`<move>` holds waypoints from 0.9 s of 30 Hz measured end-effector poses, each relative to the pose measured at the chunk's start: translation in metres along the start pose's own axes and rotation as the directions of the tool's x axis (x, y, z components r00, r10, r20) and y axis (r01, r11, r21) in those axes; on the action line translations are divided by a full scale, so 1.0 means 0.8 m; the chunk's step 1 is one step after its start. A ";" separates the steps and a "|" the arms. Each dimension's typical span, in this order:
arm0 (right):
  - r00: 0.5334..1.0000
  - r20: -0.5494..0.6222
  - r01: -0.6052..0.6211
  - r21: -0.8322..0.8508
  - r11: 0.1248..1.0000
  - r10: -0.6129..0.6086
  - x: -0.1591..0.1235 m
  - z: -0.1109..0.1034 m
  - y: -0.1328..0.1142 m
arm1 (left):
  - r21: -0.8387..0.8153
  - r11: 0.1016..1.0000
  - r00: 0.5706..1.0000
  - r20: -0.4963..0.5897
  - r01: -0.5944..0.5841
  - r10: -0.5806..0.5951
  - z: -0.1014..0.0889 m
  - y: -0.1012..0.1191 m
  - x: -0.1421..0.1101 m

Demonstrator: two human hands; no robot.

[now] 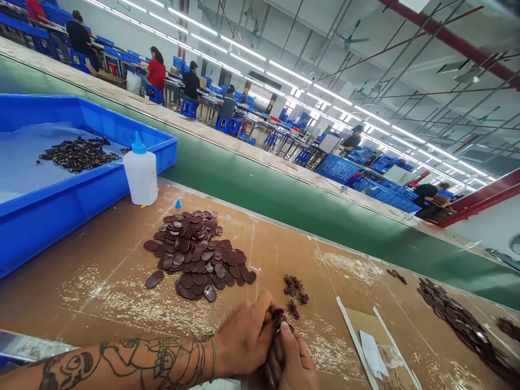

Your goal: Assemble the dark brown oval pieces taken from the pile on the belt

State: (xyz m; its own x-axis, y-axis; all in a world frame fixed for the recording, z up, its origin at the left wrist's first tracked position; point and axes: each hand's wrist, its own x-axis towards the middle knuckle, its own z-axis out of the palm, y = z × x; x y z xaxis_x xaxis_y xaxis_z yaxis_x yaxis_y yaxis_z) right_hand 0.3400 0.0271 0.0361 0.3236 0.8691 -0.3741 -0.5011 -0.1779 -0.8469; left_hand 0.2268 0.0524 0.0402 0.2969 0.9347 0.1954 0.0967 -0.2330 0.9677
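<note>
At the bottom middle, my left hand [246,336] and my right hand [298,360] meet, both with fingers closed. Between their fingertips is a small dark brown piece [278,314] with a ragged edge. Smooth brown elongated pieces [274,360] show below it, gripped by my right hand; my palms hide part of them. Just beyond my fingers lie several dark brown curly scraps [293,285]. To the left, a loose pile of flat brown oval pieces [199,254] is spread on the brown worktop [125,254].
A blue tray [81,189] holding small dark parts [83,154] stands at left. Beside it are a white squeeze bottle [140,176] and a small blue cap [177,203]. At right lie a cardboard piece [357,319] and more brown ovals [455,314]. A green conveyor belt [244,184] runs behind; people sit beyond.
</note>
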 end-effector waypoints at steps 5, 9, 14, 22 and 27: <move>0.988 0.151 -0.016 -0.059 0.998 0.025 0.002 -0.009 -0.012 | 0.104 0.994 1.000 -0.012 -0.022 0.023 0.002 -0.006 -0.002; 0.965 0.257 -0.024 -0.086 0.996 0.045 0.009 -0.016 -0.013 | 0.140 0.989 0.999 -0.015 -0.043 0.046 0.003 -0.008 -0.002; 0.961 0.268 -0.064 -0.038 0.997 0.072 0.012 -0.013 -0.013 | 0.165 0.983 0.997 -0.008 -0.076 0.078 0.002 -0.005 0.001; 0.968 0.235 -0.106 0.040 0.994 0.093 0.007 -0.008 -0.013 | 0.119 0.992 1.000 -0.006 -0.029 0.030 0.003 0.005 -0.002; 0.979 0.176 -0.115 0.083 0.990 0.099 0.006 -0.015 -0.008 | 0.002 1.000 0.998 0.048 -0.030 0.030 -0.003 0.017 -0.003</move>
State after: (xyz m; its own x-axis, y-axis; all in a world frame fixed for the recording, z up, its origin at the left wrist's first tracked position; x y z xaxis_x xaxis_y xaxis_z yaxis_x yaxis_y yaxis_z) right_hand 0.3548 0.0268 0.0353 0.1263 0.9149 -0.3834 -0.6000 -0.2374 -0.7640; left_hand 0.2249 0.0474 0.0529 0.3449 0.9134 0.2160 0.0900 -0.2613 0.9611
